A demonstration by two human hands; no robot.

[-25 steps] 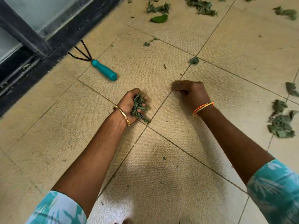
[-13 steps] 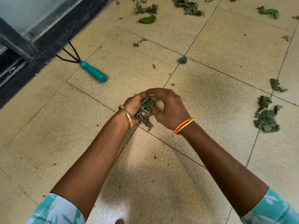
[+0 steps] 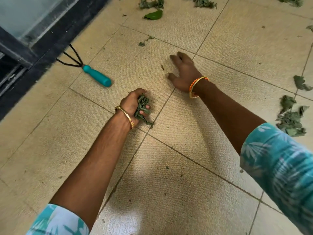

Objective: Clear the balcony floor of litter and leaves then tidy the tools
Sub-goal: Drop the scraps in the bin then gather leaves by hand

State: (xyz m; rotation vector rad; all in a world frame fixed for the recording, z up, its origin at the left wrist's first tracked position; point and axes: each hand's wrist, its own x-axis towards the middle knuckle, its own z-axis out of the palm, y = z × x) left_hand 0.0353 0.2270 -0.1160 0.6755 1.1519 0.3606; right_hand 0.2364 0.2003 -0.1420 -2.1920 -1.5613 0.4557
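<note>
Leaves [image 3: 142,108] bunched in left hand [image 3: 133,105]

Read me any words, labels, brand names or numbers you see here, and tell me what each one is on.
None: no readable text anywhere.
Hand rake: no label shows on its teal handle.
Bangles: no writing visible.
Patterned sleeves: leaf print only.

dark door frame [image 3: 50,43], frosted glass [image 3: 22,12]

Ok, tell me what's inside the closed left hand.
The left hand grips a bunch of crumpled dark green leaves, some trailing down to the beige tiled floor. Whatever lies deeper in the palm is covered by fingers and leaves.
</note>
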